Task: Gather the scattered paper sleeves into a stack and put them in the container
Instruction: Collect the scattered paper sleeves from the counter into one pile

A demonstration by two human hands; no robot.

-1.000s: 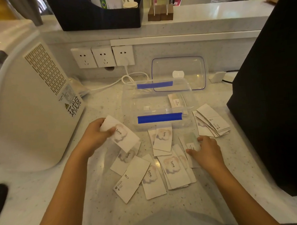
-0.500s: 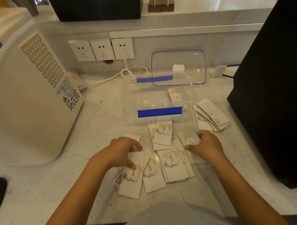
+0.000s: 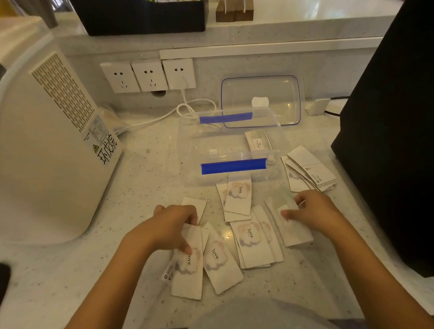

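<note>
While scattered — hands (image 3: 174,228) on sleeves (image 3: 251,245)

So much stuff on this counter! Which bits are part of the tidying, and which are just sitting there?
Part of the job:
paper sleeves
fanned sleeve pile
clear container
container lid
left hand
right hand

Just lying about:
white appliance
wall sockets
white cable
black organiser

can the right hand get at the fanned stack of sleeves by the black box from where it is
Probably yes. The right hand rests on a sleeve just in front of the fanned stack, with only bare counter between them and nothing lying on top.
</note>
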